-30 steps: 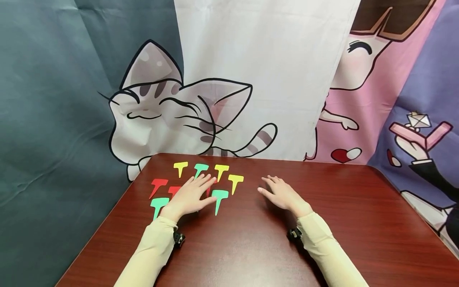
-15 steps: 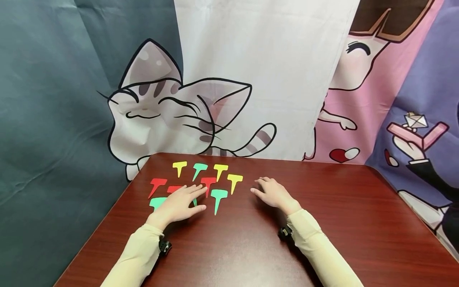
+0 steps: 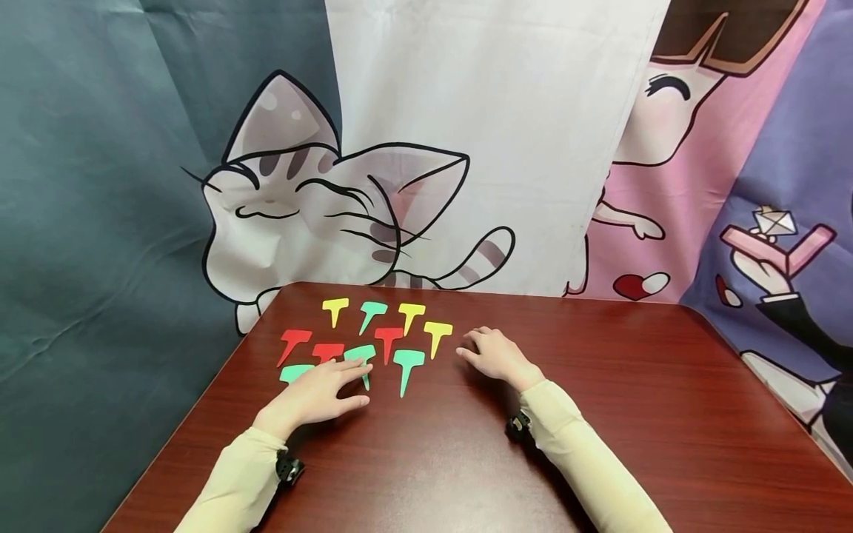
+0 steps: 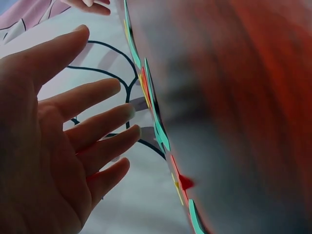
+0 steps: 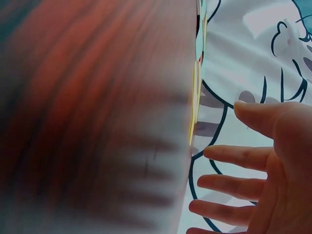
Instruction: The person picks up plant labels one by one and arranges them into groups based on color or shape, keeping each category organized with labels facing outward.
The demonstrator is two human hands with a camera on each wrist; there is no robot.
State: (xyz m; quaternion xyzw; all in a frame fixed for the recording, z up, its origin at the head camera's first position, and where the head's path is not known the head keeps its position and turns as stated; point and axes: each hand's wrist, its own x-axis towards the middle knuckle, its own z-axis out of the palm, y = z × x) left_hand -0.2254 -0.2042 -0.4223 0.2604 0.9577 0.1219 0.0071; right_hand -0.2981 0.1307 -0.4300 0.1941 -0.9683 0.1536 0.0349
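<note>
Flat T-shaped plant labels lie spread over the left half of the table. Three are yellow (image 3: 437,337), three are red (image 3: 389,343), and several are green (image 3: 408,370). My left hand (image 3: 313,397) hovers palm down over the near labels, fingers spread and holding nothing. It partly covers a green label (image 3: 295,373) and overlaps the foot of another green label (image 3: 360,355). To the right of the nearest yellow label, my right hand (image 3: 500,357) hangs above the wood with relaxed fingers. Both wrist views show bare palms, raised off the tabletop.
The dark red wooden table (image 3: 633,414) stretches away to a printed cloth backdrop (image 3: 493,133) with cartoon figures. Its left edge slants beside a grey-green part of the cloth. A small black wrist device (image 3: 289,468) sits at the left sleeve, and a similar device (image 3: 517,426) at the right.
My left hand has drawn back leftward and nearer to me, uncovering a red label and most of a green one. My right hand has shifted left towards the labels, which stay in place.
</note>
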